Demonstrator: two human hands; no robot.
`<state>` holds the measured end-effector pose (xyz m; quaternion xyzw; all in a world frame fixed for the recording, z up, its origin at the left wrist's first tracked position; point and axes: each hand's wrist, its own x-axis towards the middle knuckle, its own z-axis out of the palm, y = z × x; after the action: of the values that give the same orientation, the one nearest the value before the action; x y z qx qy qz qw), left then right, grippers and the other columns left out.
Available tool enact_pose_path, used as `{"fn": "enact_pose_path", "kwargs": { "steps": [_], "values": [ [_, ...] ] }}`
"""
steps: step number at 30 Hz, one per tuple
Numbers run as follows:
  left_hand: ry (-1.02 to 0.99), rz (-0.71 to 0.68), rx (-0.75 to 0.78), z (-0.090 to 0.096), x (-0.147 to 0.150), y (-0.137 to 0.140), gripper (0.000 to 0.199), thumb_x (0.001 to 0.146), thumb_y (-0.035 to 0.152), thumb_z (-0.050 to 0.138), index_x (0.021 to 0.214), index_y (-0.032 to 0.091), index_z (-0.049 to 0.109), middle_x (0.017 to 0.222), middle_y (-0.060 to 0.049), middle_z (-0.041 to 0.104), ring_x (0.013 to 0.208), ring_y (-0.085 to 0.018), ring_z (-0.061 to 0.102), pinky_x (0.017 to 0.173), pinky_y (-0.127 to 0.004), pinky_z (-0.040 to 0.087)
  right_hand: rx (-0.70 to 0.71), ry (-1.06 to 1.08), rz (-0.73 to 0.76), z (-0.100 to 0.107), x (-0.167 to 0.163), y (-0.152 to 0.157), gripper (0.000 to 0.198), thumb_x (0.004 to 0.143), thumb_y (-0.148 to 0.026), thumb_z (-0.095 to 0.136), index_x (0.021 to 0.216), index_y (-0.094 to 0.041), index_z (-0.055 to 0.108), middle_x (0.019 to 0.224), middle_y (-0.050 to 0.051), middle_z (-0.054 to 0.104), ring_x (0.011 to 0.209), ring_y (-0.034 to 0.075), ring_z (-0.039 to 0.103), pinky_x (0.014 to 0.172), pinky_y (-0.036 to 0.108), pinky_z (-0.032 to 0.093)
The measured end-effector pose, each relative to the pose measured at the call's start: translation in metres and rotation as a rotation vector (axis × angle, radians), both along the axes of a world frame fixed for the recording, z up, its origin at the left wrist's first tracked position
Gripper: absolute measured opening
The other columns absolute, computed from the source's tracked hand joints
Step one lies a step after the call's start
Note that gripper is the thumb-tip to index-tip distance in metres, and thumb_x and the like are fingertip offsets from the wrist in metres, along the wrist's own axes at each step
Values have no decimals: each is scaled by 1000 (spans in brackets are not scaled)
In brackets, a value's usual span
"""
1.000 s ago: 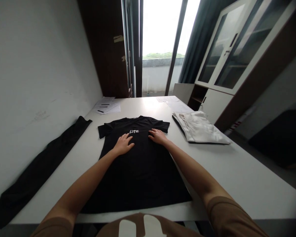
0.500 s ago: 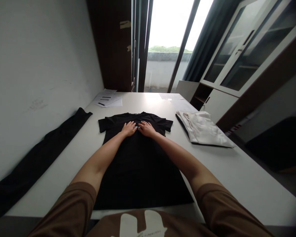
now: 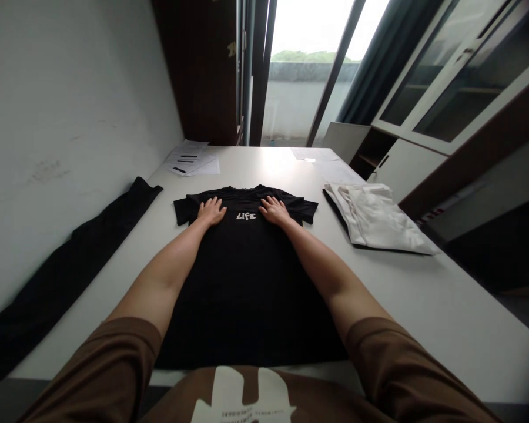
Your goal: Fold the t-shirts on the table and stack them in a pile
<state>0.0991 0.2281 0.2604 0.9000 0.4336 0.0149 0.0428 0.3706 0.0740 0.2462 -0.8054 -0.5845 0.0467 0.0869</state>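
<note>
A black T-shirt (image 3: pixel 251 282) lies spread flat on the white table, its collar toward the window and its hem near my body. White lettering (image 3: pixel 245 216) shows on its upper part, between my two hands. My left hand (image 3: pixel 212 212) rests flat on the shirt's upper left, fingers spread. On the upper right, my right hand (image 3: pixel 274 211) lies flat with its fingers apart. Both sleeves stick out sideways past my hands.
Along the wall on the left lies a long black garment (image 3: pixel 79 258). Folded white cloth (image 3: pixel 377 214) sits on something dark at the right. Papers (image 3: pixel 191 160) lie at the table's far left corner. A glass-door cabinet (image 3: pixel 458 76) stands beyond the right edge.
My hands have slid apart across the shirt, from close together at its middle out toward the sides. The white lettering now shows fully. The view has tilted slightly downward.
</note>
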Motion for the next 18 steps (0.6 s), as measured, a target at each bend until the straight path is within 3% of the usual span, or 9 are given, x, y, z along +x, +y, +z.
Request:
{"fn": "enact_pose_path", "kwargs": {
  "steps": [5, 8, 10, 14, 18],
  "values": [
    [71, 60, 7, 13, -25, 14, 72, 103, 57, 22, 162, 15, 30, 170, -13, 21, 156, -34, 21, 124, -59, 18, -10, -1, -110, 2, 36, -8, 67, 107, -60, 27, 163, -24, 31, 169, 8, 19, 156, 28, 14, 125, 52, 13],
    [78, 28, 31, 16, -13, 2, 73, 102, 56, 28, 162, 13, 30, 168, -18, 25, 155, -37, 23, 122, -64, 17, -11, -8, -142, 6, 34, -9, 67, 107, -57, 27, 163, -21, 32, 169, 11, 20, 156, 29, 14, 124, 54, 14],
    [62, -55, 44, 14, 3, -11, 71, 102, 51, 31, 163, 15, 26, 169, -15, 22, 156, -33, 20, 125, -59, 14, 4, -36, -134, 8, 22, -7, 65, 107, -55, 27, 162, -20, 34, 168, 11, 21, 156, 30, 13, 124, 56, 14],
    [43, -251, 17, 5, 31, -27, 65, 103, 45, 32, 164, 23, 26, 172, -2, 15, 158, -22, 15, 128, -45, 14, 77, -104, 74, 6, -7, 0, 60, 108, -51, 29, 162, -26, 36, 168, 6, 24, 157, 27, 13, 125, 53, 11],
    [30, -257, -25, 0, 38, -14, 64, 104, 47, 26, 164, 23, 26, 172, -4, 16, 158, -24, 15, 127, -50, 15, 63, -55, 191, 0, -9, 10, 59, 108, -52, 28, 161, -28, 36, 168, 4, 24, 156, 26, 18, 125, 51, 16]
  ]
}}
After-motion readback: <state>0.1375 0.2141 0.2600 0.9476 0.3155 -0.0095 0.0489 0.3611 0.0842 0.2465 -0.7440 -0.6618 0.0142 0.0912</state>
